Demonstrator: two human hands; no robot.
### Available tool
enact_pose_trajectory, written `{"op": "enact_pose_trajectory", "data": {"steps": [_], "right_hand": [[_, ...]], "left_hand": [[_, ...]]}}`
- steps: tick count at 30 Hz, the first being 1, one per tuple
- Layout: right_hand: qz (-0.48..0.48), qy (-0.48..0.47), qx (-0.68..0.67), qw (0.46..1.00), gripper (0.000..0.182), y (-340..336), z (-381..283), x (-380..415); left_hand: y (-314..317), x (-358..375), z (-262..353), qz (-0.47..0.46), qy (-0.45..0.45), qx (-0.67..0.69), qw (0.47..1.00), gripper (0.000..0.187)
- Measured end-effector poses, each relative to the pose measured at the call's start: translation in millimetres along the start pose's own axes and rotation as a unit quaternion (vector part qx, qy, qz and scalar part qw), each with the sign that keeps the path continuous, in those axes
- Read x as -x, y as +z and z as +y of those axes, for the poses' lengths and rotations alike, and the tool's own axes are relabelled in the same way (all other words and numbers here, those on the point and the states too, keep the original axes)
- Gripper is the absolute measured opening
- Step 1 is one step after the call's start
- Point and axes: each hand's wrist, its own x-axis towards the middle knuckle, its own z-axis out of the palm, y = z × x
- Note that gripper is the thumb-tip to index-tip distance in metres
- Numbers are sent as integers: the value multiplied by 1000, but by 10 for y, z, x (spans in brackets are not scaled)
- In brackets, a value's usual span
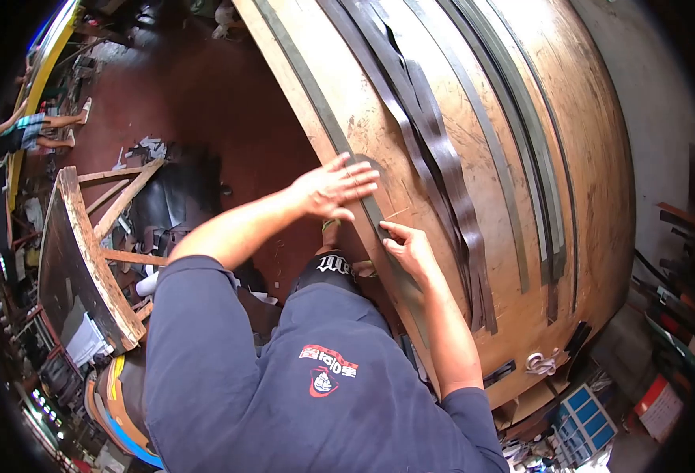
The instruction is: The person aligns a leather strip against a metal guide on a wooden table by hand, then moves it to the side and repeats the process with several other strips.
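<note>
My left hand (336, 188) lies with its fingers spread over a long dark strip (308, 83) near the left edge of the wooden table (367, 118). Lower down on the same strip is my right hand (408, 248), its index finger extended and touching or just above the strip's edge; the other fingers are curled. A thin, light sliver (397, 213) lies between the two hands. To the right, wavy dark brown strips (434, 150) run along the tabletop.
More long strips (521, 134) lie further right. A coil of white cord (541, 363) sits at the table's near end. Left stands a wooden frame (91, 244). Another person (36, 130) is at the far left. A blue drawer unit (586, 418) is at lower right.
</note>
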Motion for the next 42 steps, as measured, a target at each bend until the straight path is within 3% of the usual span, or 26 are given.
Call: {"op": "enact_pose_trajectory", "data": {"steps": [4,7,8,10,12,14,16,19,24,29,42], "right_hand": [[11,-5,-5,1000,40,7,-60,19],[27,-25,2,999,41,31,-1,19],[23,-24,-3,999,41,37,25,10],[19,-26,-6,999,41,22,13,6],[14,-17,8,1000,41,17,-24,36],[5,-49,-8,999,43,56,163,-20],[-9,-80,-18,997,46,38,242,-49],[-40,-61,-87,994,63,17,329,50],[-45,-103,-75,991,67,-69,492,462],[-79,-102,-44,991,58,-165,773,634],[-54,-112,-23,992,44,-102,989,551]], "left_hand": [[-278,100,-939,-9,-97,-69,993,86],[-585,105,-1145,-9,-203,-113,973,80],[-593,61,-1068,-8,-203,-115,972,80],[-582,-119,-746,4,-319,-113,941,74],[-185,-239,-242,157,-378,-77,909,75],[215,-402,312,291,-456,26,841,76],[443,-557,645,257,-528,54,808,77],[432,-599,693,291,-538,29,790,71],[453,-607,698,284,-554,15,782,69],[389,-614,730,231,-580,16,781,68],[454,-628,679,237,-585,-8,776,69]]}}
